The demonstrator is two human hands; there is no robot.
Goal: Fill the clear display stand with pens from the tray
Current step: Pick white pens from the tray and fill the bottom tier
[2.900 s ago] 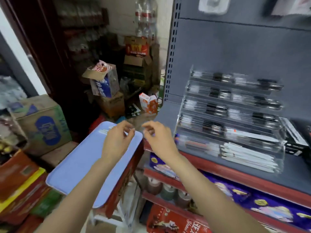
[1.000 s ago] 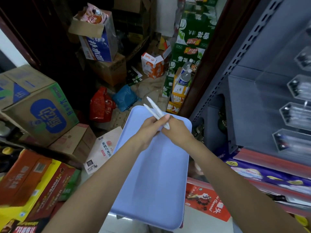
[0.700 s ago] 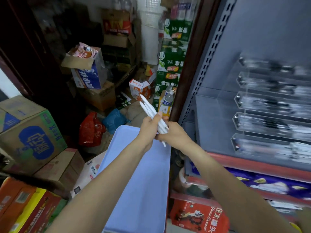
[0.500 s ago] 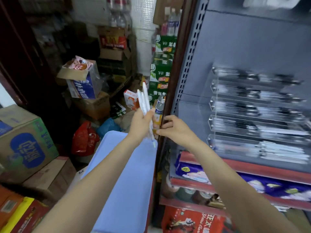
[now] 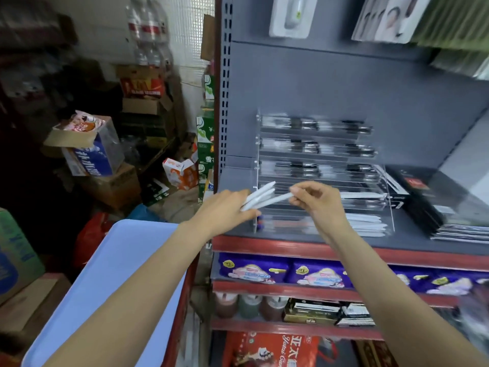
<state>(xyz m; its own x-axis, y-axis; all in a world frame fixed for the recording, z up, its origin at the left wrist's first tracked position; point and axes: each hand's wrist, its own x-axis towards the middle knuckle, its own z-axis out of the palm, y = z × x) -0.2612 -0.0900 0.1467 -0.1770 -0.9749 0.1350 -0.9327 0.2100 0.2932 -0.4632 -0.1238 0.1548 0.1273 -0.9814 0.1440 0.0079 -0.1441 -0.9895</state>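
1. Up front, both bare forearms reach forward and meet in front of the clear display stand, which sits on the grey shelf with the red front edge.
2. The left hand is just beside the stand's lower left corner, knuckles up, its fingers curled round a small bundle of white pens; the pens fan out up and to the right, tips toward the stand.
3. The right hand is in front of the stand's lower tiers, wrist bent and palm turned down; thumb and fingertips pinch the far end of one white pen – the lowest of the fan – while its other end sits in the left hand's grip.
4. The stand's tiers hold pens lying lengthwise: dark-and-clear ones in the upper rows, white ones in the lower rows to the right of the right hand. The upper rows are blurred, so the count cannot be told.
5. Left of and below the stand, under the left forearm, lies the pale blue tray; what shows of its surface is bare.
6. Right of the stand on the same shelf lie flat black packets; below the stand, purple packets fill the next shelf.
7. Far left of the stand, cardboard boxes are stacked on the floor.
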